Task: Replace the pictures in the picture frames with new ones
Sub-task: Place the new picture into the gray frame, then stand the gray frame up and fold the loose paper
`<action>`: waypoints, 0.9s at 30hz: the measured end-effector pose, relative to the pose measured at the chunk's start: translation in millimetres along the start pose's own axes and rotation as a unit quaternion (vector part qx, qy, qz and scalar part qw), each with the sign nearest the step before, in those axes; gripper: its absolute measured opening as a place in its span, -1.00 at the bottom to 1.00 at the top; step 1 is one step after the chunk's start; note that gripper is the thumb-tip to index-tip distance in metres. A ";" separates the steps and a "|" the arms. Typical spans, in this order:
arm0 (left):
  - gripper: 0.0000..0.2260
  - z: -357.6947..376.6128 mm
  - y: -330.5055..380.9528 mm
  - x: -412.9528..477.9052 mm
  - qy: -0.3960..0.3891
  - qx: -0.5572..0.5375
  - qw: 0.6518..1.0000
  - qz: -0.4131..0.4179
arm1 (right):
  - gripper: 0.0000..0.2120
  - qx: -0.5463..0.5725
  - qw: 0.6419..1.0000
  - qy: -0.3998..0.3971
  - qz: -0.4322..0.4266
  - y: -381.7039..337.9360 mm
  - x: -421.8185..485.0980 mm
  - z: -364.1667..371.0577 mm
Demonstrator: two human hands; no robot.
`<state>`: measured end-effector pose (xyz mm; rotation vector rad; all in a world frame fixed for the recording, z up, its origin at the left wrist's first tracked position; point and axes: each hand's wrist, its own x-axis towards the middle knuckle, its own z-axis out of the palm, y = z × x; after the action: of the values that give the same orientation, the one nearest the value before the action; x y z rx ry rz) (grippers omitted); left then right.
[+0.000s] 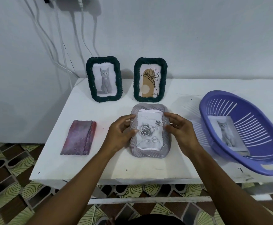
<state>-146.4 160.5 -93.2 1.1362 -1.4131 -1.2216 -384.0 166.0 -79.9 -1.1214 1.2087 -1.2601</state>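
The grey frame (148, 152) lies flat in the middle of the desk (113, 168) with the rose picture (148, 132) in its opening, held between my hands: my left grip (118, 135) curls round its left rim, thumb on the picture, and my right grip (182, 132) curls onto its right rim.

Reaching in from the bottom edge with left forearm (77, 181) and right forearm (217, 181), both bare, angled inward toward each other. Wrists straight, backs of hands up. Gripping left side of grey frame (148, 154) with left hand (118, 135), fingers curled at the rim, thumb tip lying on the front. Holding the right side with right hand (181, 130), fingers bent and slightly spread over the rim. Hands level, well apart.
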 end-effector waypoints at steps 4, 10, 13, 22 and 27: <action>-0.67 0.1 11.3 7.7 -0.049 -0.030 0.998 -0.025 | -0.60 0.060 0.998 0.008 -0.009 -4.3 1.2 0.5; -0.59 -1.6 30.0 21.2 -0.155 -0.094 0.981 -0.075 | -0.61 0.101 0.995 0.004 -0.017 -11.6 4.9 -2.4; -0.57 0.4 34.4 27.4 -0.169 -0.084 0.980 -0.057 | -0.63 0.111 0.994 0.008 -0.014 -16.1 7.5 -4.0; -0.52 3.6 39.4 34.6 -0.175 -0.071 0.980 -0.062 | -0.62 0.127 0.991 0.015 -0.025 -23.1 13.5 -6.9; -0.49 9.9 44.4 44.5 -0.195 -0.081 0.975 -0.064 | -0.63 0.123 0.992 0.017 -0.038 -30.6 16.9 -9.1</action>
<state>-166.2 121.8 -46.8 0.9179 -1.5080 -1.6892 -395.9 148.9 -50.3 -0.9753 1.0105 -1.4485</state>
